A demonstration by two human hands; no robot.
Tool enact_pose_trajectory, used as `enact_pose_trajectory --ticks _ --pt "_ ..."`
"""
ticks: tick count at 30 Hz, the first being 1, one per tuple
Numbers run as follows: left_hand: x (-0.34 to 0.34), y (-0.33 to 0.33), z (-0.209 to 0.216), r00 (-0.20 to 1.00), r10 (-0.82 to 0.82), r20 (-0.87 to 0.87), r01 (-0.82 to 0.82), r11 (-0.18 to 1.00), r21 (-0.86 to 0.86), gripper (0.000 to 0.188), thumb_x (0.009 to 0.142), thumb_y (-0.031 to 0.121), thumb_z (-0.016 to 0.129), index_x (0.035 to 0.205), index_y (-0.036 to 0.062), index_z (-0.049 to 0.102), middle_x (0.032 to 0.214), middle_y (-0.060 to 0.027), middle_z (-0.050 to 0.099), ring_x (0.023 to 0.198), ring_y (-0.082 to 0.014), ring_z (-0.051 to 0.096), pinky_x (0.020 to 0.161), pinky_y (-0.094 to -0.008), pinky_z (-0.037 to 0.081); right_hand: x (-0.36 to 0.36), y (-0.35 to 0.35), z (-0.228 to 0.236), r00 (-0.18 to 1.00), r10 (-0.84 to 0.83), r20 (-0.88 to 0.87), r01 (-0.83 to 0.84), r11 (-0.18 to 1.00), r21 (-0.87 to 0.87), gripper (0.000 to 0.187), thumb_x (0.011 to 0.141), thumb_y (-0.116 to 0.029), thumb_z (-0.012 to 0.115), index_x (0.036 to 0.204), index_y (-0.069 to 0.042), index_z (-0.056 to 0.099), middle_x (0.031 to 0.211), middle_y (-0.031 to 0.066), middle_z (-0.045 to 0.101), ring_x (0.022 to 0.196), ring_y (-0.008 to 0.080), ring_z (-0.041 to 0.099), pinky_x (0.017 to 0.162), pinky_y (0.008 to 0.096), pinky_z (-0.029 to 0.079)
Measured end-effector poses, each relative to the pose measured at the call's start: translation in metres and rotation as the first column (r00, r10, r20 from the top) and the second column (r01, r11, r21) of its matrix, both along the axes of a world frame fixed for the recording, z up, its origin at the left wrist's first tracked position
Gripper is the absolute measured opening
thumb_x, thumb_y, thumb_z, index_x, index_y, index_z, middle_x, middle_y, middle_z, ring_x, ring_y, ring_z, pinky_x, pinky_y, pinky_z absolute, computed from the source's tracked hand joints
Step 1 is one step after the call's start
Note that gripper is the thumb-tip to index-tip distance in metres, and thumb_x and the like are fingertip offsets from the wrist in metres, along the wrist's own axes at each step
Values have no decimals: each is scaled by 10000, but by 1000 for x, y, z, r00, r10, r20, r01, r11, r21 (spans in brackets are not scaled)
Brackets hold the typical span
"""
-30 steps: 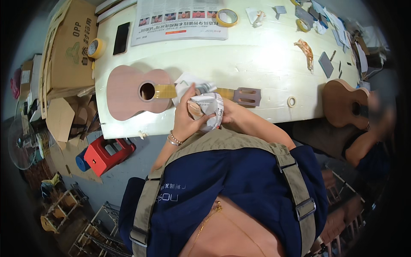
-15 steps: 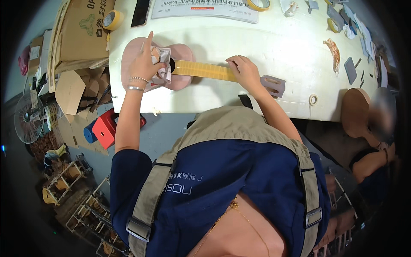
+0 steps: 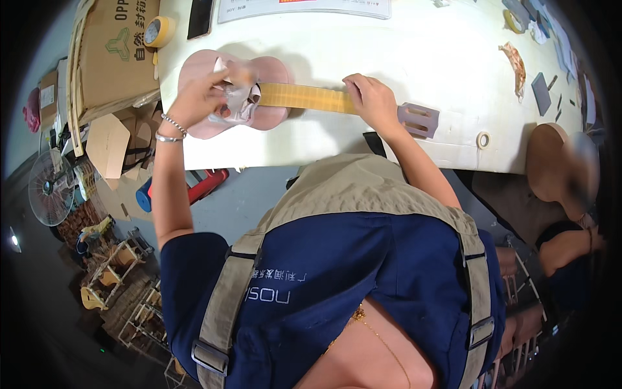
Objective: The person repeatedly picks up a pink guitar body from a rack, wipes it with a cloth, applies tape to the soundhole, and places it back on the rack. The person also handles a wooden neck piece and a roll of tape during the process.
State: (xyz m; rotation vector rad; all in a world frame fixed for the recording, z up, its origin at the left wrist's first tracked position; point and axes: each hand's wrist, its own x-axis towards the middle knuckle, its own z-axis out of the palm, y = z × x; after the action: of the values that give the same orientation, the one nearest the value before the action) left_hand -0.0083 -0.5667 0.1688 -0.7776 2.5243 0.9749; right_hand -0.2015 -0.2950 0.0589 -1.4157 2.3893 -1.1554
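A small pink ukulele point(image 3: 274, 70) lies across the table, its body to the left. Yellow tape point(image 3: 304, 97) covers its fingerboard, and the slotted grey-mauve headstock point(image 3: 418, 121) points right. My left hand point(image 3: 199, 98) is over the body, its bent fingers closed on a crumpled whitish sheet point(image 3: 238, 104); the fingertips are partly blurred. This sheet hides much of the top beside the soundhole. My right hand point(image 3: 374, 104) holds the neck near the headstock, fingers curled over its far edge.
Tape rolls point(image 3: 159, 32) point(image 3: 483, 140) sit on the white table point(image 3: 337, 146). A printed board point(image 3: 259, 10) lies at the far edge; a grey sanding block point(image 3: 541, 93) and scraps lie right. Beyond the right corner, another person holds an unfinished guitar body point(image 3: 544, 162). A cardboard box point(image 3: 110, 58) stands left.
My left hand has shifted left and its fingers have bent over the crumpled sheet; the index finger no longer points away. My right hand stays on the neck. The view has shifted slightly.
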Motion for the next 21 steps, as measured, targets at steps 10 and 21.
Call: enact_pose_trajectory --ticks 10,21 --pt "-7 -19 -63 948 -254 -190 128 853 -506 1107 464 438 827 1401 289 256 1398 -88 342 1337 -287 217 1023 -615 196 -1 0 3 1000 4 18 -6 996 85 51 830 -120 574 856 -91 607 725 77 633 680 244 613 573 356 476" --pt "-9 -19 -64 911 -393 -122 351 897 -268 873 579 235 761 1350 132 365 1276 -95 454 1324 -312 250 1077 -537 110 0 3 -4 1000 -15 -11 16 993 113 61 833 -137 571 860 -94 606 728 69 635 686 246 613 578 350 478"
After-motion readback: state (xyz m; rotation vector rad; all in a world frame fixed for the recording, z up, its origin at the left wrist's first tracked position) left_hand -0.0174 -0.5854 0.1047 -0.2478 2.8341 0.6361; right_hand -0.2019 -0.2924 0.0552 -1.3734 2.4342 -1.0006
